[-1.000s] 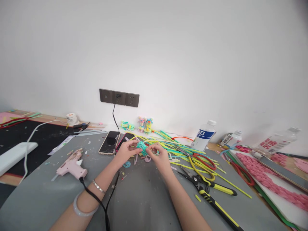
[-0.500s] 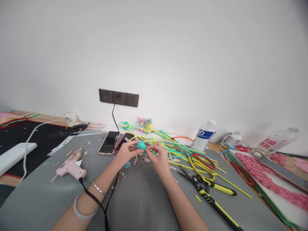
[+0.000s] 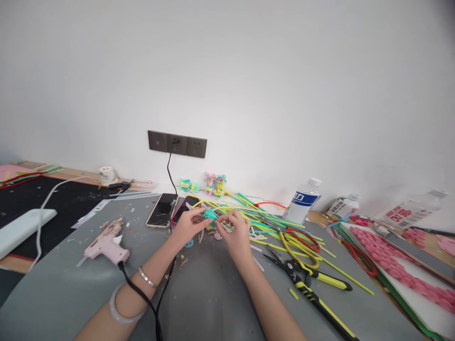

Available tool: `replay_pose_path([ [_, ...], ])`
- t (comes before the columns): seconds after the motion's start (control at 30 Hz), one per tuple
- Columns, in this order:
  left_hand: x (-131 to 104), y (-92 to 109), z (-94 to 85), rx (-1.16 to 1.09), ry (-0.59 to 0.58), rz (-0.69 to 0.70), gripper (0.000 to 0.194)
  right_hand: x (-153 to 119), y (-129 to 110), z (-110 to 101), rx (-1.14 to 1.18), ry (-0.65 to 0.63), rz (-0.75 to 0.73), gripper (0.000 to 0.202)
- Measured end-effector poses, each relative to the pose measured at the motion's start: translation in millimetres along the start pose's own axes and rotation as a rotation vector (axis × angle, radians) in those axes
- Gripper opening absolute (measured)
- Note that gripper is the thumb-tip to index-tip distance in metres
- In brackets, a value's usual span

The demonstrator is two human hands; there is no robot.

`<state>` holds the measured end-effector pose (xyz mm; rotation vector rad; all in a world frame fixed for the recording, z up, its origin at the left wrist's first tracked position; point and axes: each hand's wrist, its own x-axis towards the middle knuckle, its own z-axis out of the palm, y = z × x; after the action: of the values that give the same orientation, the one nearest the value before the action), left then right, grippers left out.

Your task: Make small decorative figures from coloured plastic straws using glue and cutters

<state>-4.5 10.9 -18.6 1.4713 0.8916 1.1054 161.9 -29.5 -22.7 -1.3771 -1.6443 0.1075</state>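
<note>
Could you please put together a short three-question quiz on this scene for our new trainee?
1. Multiple choice: what colour is the pipe-cleaner piece held between the left hand and the right hand?
A) Red
B) Turquoise
C) White

2. True or false: in the picture, the pink glue gun lies to the left of the light-cased phone.

3. Fill in the blank: the pale bangle and the silver bracelet are both on the person's ____ arm.

Key: 1. B, turquoise; 2. True; 3. left.
</note>
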Motion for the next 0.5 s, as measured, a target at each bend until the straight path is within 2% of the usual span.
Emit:
replay_pose_path([
  [0.3, 1.8, -6.1, -0.9, -0.038, 0.007, -0.002, 0.053, -1.9, -2.8, 2.4, -0.025, 0.008, -0.025, 0.014],
  [0.5, 2.4, -8.6, -1.6, -0.095, 0.017, -0.06, 0.056, -0.1, -2.1, 1.6, 0.095, 0.021, 0.009, 0.014],
])
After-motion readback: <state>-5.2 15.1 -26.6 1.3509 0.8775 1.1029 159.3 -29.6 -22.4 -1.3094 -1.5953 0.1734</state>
